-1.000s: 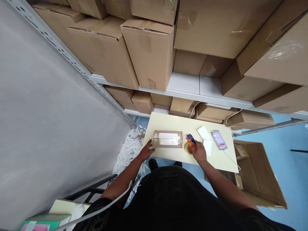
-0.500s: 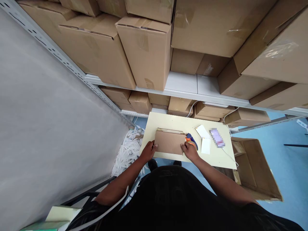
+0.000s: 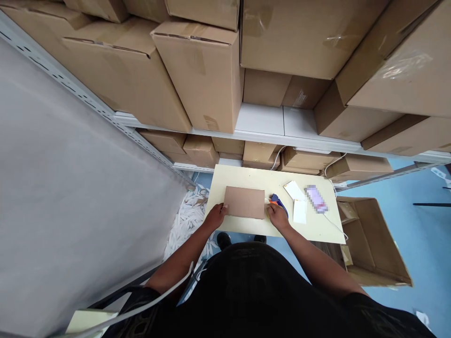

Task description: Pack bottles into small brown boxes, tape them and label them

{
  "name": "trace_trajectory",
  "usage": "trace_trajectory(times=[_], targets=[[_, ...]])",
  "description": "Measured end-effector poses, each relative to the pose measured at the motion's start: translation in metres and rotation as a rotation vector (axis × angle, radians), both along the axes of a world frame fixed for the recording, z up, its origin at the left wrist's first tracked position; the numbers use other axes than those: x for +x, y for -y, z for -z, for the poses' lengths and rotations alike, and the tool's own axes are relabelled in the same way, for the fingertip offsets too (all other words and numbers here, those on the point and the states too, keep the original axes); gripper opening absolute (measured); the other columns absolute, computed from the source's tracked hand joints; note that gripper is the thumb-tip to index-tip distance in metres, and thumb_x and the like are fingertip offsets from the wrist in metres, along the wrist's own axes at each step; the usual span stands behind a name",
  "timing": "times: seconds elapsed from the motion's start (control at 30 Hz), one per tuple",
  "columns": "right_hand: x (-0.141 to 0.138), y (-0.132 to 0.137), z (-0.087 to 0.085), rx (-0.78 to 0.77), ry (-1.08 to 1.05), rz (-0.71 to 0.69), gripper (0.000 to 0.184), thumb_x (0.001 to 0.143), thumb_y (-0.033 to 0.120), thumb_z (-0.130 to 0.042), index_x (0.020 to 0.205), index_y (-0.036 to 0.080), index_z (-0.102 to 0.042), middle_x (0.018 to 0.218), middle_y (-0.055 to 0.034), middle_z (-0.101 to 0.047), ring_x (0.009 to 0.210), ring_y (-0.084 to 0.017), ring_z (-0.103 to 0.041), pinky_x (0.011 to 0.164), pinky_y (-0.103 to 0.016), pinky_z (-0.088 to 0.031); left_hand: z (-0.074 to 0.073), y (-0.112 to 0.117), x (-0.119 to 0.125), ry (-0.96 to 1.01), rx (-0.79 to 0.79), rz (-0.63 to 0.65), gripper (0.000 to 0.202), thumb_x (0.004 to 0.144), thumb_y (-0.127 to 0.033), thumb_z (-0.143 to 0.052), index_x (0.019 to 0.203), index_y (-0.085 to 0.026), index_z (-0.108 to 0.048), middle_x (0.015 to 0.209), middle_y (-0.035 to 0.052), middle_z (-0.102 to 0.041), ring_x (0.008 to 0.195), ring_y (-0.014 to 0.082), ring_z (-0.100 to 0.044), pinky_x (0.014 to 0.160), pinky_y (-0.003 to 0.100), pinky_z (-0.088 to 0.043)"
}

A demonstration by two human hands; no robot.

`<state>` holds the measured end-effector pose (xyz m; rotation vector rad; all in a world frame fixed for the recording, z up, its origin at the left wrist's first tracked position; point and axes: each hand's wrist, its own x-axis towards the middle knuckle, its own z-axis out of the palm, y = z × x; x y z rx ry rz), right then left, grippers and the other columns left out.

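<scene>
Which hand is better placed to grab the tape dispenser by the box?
Probably right: the right hand holds the box's right edge, beside the tape dispenser; the left hand is at the opposite edge.

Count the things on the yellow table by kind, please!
Cardboard box: 1
Tape dispenser: 1
White cards: 2
Phone: 1
Total: 5

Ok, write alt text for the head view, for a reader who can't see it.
A person's left hand and right hand hold the ends of a flat cardboard parcel lying on a small pale table, a tape dispenser beside the right hand. Shelves of cardboard boxes fill the background.
</scene>
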<state>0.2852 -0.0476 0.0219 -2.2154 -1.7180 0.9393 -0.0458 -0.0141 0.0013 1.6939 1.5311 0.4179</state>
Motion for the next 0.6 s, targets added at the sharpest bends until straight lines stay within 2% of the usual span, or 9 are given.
trace_trajectory(times=[0.1,0.17,0.23,0.33,0.4,0.47,0.6], targets=[[0.028,0.01,0.003,0.059,0.255,0.095,0.034,0.094,0.034,-0.051,0.122,0.019,-0.063,0.119,-0.0135,-0.065,0.112,-0.028,-0.06,0.091,-0.036,-0.047,-0.015,0.011,-0.004,0.025,0.077,-0.089,0.04,0.102,-0.042,-0.042,0.117,-0.016,-0.068,0.116,0.0139,-0.07,0.111,0.027,-0.066,0.097,0.041,-0.052],[0.042,0.006,0.008,0.018,0.415,0.117,0.041,0.089,0.036,-0.06,0.125,0.017,-0.059,0.123,-0.0171,-0.062,0.115,-0.032,-0.057,0.091,-0.039,-0.046,-0.032,0.017,-0.003,0.047,0.126,-0.106,0.036,0.101,-0.041,-0.045,0.116,-0.018,-0.068,0.115,0.0117,-0.07,0.107,0.025,-0.067,0.094,0.039,-0.054],[0.05,-0.006,0.015,-0.095,0.422,0.079,0.043,0.087,0.036,-0.064,0.125,0.016,-0.057,0.122,-0.0184,-0.061,0.114,-0.032,-0.057,0.088,-0.039,-0.046,-0.051,0.022,0.003,0.075,0.146,-0.048,0.032,0.1,-0.04,-0.047,0.11,-0.021,-0.07,0.11,0.0087,-0.07,0.102,0.0231,-0.067,0.091,0.036,-0.054],[0.054,-0.027,0.027,-0.212,0.3,0.016,0.032,0.09,0.03,-0.061,0.119,0.017,-0.059,0.117,-0.0162,-0.064,0.107,-0.029,-0.062,0.08,-0.035,-0.046,-0.079,0.026,0.023,0.116,0.105,0.083,0.03,0.1,-0.041,-0.048,0.104,-0.023,-0.072,0.103,0.0061,-0.072,0.096,0.0217,-0.068,0.09,0.035,-0.054],[0.055,-0.032,0.031,-0.219,0.255,0.021,0.027,0.091,0.027,-0.06,0.116,0.017,-0.06,0.113,-0.0152,-0.065,0.101,-0.027,-0.065,0.075,-0.032,-0.045,-0.09,0.027,0.042,0.144,0.036,0.153,0.03,0.099,-0.041,-0.049,0.099,-0.024,-0.073,0.099,0.0055,-0.073,0.094,0.022,-0.068,0.089,0.035,-0.054],[0.054,-0.027,0.03,-0.189,0.244,0.049,0.028,0.092,0.028,-0.059,0.117,0.016,-0.058,0.112,-0.0147,-0.066,0.097,-0.025,-0.066,0.072,-0.031,-0.043,-0.095,0.025,0.064,0.197,-0.093,0.176,0.028,0.097,-0.042,-0.051,0.095,-0.024,-0.072,0.094,0.0046,-0.074,0.089,0.0217,-0.07,0.084,0.034,-0.055],[0.043,0.009,0.007,-0.038,0.222,0.148,0.031,0.092,0.028,-0.057,0.121,0.017,-0.053,0.107,-0.012,-0.068,0.09,-0.024,-0.066,0.072,-0.03,-0.042,-0.087,0.007,0.107,0.323,-0.492,0.068,0.032,0.096,-0.05,-0.052,0.103,-0.021,-0.065,0.088,0.0057,-0.073,0.07,0.0187,-0.069,0.056,0.028,-0.052]])
